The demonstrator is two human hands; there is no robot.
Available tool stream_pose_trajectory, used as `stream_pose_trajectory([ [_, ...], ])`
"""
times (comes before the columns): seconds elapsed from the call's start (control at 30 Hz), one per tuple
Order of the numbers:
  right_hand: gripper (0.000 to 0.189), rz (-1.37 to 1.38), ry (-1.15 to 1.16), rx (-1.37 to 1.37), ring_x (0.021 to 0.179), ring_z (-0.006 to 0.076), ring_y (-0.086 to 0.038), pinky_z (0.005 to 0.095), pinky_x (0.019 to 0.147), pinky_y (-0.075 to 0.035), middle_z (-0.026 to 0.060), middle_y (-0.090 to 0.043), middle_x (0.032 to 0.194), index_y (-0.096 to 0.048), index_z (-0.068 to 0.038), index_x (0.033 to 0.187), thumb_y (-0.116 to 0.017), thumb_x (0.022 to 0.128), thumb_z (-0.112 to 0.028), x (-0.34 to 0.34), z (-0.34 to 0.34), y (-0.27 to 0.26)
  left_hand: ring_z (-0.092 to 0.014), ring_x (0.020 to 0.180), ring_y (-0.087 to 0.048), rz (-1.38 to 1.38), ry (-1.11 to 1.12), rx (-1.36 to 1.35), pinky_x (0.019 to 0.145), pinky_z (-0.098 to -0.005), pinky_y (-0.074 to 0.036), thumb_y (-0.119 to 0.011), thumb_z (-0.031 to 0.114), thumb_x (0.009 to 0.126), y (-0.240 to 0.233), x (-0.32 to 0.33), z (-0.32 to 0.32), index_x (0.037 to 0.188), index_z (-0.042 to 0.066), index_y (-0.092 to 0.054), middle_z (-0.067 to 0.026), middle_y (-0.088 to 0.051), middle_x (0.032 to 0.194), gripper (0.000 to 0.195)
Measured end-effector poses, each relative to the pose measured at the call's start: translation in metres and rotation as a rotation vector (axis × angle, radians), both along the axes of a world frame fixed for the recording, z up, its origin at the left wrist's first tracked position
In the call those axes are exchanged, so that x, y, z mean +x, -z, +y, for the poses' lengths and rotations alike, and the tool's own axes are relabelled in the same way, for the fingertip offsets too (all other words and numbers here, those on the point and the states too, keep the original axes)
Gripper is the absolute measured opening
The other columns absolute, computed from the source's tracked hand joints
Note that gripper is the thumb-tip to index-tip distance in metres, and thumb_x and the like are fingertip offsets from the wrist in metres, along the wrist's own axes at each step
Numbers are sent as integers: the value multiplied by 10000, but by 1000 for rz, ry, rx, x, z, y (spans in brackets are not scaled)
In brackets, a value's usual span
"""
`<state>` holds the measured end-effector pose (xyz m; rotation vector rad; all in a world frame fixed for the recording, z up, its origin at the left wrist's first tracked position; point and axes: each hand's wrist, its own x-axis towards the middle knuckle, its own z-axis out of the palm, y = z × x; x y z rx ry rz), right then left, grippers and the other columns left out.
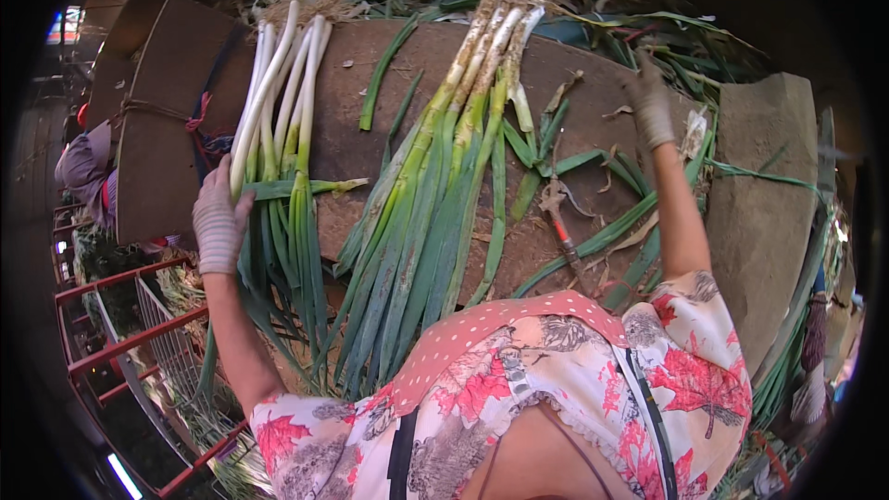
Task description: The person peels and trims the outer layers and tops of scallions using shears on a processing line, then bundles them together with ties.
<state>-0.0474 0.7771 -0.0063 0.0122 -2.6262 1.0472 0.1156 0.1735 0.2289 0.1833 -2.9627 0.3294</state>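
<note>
My left hand (221, 219), in a striped knit glove, closes around a white-stemmed leek (267, 90) at the left edge of a bunch of peeled leeks (303, 121). In the middle of the brown work surface lies a bunch of unpeeled leeks (444, 153), soil on their stems and roots pointing away from me. My right hand (647, 101), gloved and slightly blurred, is raised at the far right beside leaf scraps; its fingers look spread, with nothing seen in them. A tool with a red-banded handle (566, 239) lies among trimmed leaves.
Leek leaves and waste (667, 48) pile along the far edge. Boards stand at the left (170, 118) and right (764, 208), tied with cord. A red metal frame (132, 347) is at lower left. Another person (90, 167) is partly visible beyond the left board.
</note>
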Motion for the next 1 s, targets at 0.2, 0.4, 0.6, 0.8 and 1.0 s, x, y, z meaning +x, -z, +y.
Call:
stream_pose_trajectory([
  [0.2, 1012, -445, -39, 330, 1455, 389, -286, 511, 1192, -195, 214, -380, 1526, -273, -64, 1549, -738, 780, -530, 187, -95, 27, -380, 1122, -610, -267, 233, 465, 960, -453, -483, -698, 329, 859, 190, -80, 138, 1304, 55, -564, -220, -648, 1185, 539],
  [0.4, 1007, -380, -236, 325, 1461, 348, -261, 524, 1171, -217, 188, -325, 1554, -339, -17, 1496, -777, 732, -506, 232, -118, 21, -363, 1029, -669, -277, -34, 593, 913, -437, -511, -743, 400, 810, 223, -62, 138, 1266, 30, -588, -215, -694, 1130, 607],
  [0.6, 949, -468, -182, 445, 1284, 364, -469, 484, 1081, -353, 211, -499, 1350, -359, -53, 1475, -813, 695, -349, 255, -127, 17, -272, 989, -671, -364, -30, 1229, 903, -360, -503, -778, 256, 802, 223, -39, 183, 1208, -34, -614, -206, -698, 1105, 525],
  [0.8, 906, -575, -404, 188, 1005, 400, -615, 500, 866, -497, 240, -572, 1151, -369, -47, 1471, -775, 687, -251, 256, -141, -7, -399, 1174, -559, -71, 180, 1009, 1036, -432, -438, -710, 155, 822, 251, -30, 236, 1310, -20, -522, -260, -592, 1222, 551],
  [1.0, 898, -520, -458, 308, 993, 379, -612, 474, 869, -498, 207, -588, 1068, -352, -18, 1485, -759, 728, -279, 246, -171, -6, -419, 1297, -442, 113, 294, 890, 1105, -445, -387, -704, 15, 755, 245, -23, 239, 1349, 44, -468, -220, -419, 1422, 640],
])
